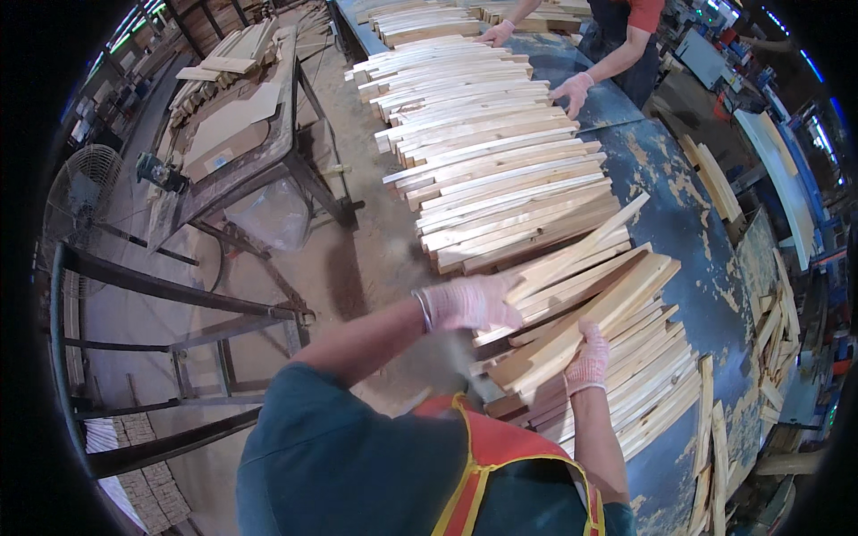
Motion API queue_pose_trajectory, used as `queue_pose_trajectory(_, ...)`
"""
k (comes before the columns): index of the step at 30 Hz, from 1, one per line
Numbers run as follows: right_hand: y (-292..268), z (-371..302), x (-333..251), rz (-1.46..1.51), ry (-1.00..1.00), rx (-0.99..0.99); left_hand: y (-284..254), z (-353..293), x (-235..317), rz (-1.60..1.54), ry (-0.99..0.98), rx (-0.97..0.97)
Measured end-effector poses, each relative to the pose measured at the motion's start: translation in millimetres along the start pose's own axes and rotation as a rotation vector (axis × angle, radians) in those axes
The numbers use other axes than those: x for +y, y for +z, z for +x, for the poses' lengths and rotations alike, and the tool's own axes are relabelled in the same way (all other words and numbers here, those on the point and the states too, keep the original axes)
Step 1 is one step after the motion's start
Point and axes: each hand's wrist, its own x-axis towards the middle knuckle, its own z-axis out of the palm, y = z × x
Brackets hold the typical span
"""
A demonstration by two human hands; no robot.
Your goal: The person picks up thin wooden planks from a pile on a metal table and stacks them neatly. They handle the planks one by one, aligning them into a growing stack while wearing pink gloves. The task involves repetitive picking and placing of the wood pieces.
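My left hand (472,302), in a pale knitted glove, is closed on the near end of a thin wooden strip (585,246), whose far end rises to the right. My right hand (588,359), gloved the same way, grips the edge of a thicker wooden board (585,326) tilted across the strips beneath. Under both hands lies a spread of light wooden strips (657,380) on the blue-topped table (693,241). The fingers of my left hand are partly hidden and slightly blurred.
A long row of wooden strips (500,152) runs up the table. At its far end are a co-worker's gloved hands (574,92). A metal frame (170,286) and a workbench (219,192) with cardboard stand left. Loose offcuts (778,322) lie on the right.
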Motion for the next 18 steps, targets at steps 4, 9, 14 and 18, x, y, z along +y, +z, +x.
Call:
queue_pose_trajectory(4, 21.6, -23.5, -25.9, -0.578, 0.039, -0.168, 49.2, -2.7, 24.5, 0.608, 0.001, 0.112)
queue_pose_trajectory(9, 15.9, -63.2, -38.9, -0.430, 0.124, -0.658, 83.5, 53.7, 5.9, 0.950, -0.042, 0.264)
queue_pose_trajectory(14, -105.3, -62.1, -67.5, -0.472, -0.133, -0.257, 26.0, 49.3, -42.9, -0.384, 0.171, 0.246)
queue_pose_trajectory(18, -291.4, -50.2, -66.8, -0.469, -0.536, 0.351, -16.1, 52.4, -35.9, -0.050, 0.124, 0.268)
